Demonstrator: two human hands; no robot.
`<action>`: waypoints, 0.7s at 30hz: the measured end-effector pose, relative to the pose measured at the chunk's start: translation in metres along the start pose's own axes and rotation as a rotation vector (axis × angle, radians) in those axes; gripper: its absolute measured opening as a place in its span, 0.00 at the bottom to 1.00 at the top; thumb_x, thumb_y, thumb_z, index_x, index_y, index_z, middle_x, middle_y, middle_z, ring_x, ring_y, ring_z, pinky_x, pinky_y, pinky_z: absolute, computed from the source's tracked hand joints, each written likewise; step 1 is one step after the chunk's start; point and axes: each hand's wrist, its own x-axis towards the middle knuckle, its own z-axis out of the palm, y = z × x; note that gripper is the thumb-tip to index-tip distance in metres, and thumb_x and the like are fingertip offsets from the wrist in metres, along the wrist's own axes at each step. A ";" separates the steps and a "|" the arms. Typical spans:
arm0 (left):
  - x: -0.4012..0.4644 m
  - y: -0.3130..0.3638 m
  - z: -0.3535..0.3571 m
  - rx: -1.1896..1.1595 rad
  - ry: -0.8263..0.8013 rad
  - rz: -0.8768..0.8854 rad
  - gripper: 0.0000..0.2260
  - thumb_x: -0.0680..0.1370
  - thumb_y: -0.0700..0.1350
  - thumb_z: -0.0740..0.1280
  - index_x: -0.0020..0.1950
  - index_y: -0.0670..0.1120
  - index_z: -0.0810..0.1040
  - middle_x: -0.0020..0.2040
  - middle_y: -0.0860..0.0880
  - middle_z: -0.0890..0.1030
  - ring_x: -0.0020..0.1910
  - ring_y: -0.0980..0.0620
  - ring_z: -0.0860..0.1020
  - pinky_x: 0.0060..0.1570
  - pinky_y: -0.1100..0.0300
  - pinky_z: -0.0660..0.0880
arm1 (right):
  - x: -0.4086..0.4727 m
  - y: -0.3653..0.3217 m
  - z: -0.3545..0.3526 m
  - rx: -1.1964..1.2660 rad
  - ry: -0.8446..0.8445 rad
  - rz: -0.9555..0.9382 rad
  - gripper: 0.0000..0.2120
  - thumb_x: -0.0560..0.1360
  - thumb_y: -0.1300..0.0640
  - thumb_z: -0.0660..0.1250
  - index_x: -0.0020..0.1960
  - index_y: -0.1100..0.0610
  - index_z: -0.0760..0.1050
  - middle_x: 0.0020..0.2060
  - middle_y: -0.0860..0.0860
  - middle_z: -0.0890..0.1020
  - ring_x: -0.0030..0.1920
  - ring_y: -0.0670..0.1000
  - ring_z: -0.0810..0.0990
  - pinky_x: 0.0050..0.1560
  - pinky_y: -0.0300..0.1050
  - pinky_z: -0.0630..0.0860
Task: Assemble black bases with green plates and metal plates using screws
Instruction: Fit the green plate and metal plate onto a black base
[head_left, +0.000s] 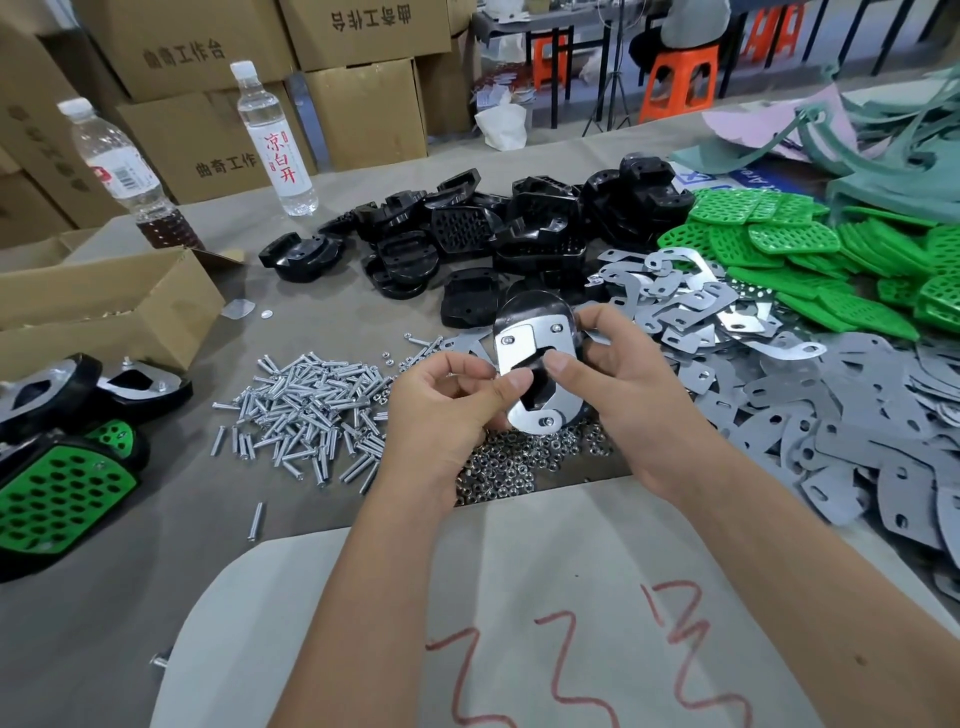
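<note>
While gripped, base (537, 364) upright, plate (524, 358) facing viewer.

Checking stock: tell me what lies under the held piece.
Under the held piece lies a pile of small nuts on the table. Both hands cover part of it.

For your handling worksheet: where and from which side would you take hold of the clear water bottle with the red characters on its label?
Probably round the labelled body of the water bottle, just below its shoulder, with the grip coming in from the front, table side. It stands upright, cardboard boxes crowd close behind it, and the second bottle stands apart to its left, so the near side is open.
</note>
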 end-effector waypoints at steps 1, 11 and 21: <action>0.000 0.000 0.000 0.010 0.004 0.014 0.14 0.69 0.42 0.82 0.45 0.44 0.78 0.33 0.49 0.80 0.26 0.55 0.77 0.25 0.68 0.69 | 0.000 0.000 0.000 0.004 -0.002 -0.002 0.10 0.79 0.57 0.70 0.59 0.56 0.76 0.50 0.63 0.85 0.54 0.70 0.82 0.58 0.74 0.77; 0.001 -0.001 -0.005 0.392 0.102 0.289 0.18 0.62 0.59 0.84 0.39 0.50 0.80 0.32 0.53 0.83 0.27 0.57 0.76 0.30 0.64 0.71 | 0.002 0.003 -0.004 0.069 -0.069 0.004 0.11 0.77 0.55 0.71 0.58 0.54 0.78 0.51 0.60 0.86 0.47 0.62 0.84 0.52 0.63 0.82; -0.009 0.006 0.011 -0.042 -0.088 0.042 0.20 0.67 0.63 0.76 0.51 0.51 0.86 0.37 0.53 0.82 0.30 0.57 0.78 0.24 0.67 0.68 | -0.002 -0.002 0.000 0.150 -0.145 0.005 0.12 0.78 0.52 0.71 0.60 0.53 0.82 0.53 0.61 0.85 0.49 0.58 0.85 0.47 0.51 0.82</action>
